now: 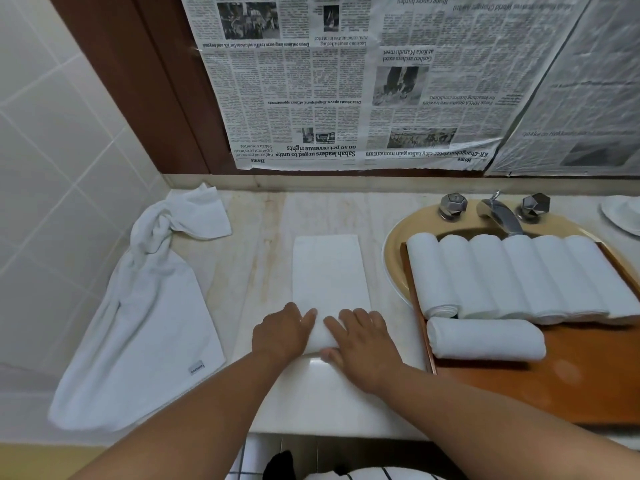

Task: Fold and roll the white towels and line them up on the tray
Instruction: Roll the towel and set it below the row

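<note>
A white towel [329,271] folded into a long strip lies on the marble counter in front of me, its near end rolled up. My left hand [282,332] and my right hand [363,342] both lie over that rolled end, fingers laid across it and the right thumb tucked under its near side. The wooden tray [554,379] sits to the right over the sink. On it stand several rolled white towels [519,275] side by side, with one more roll [485,339] lying crosswise in front of them.
A loose, crumpled white towel [152,306] lies at the left of the counter against the tiled wall. Behind the tray are the faucet [498,213] and its two knobs. A white dish [623,213] sits at far right. Newspaper covers the wall behind.
</note>
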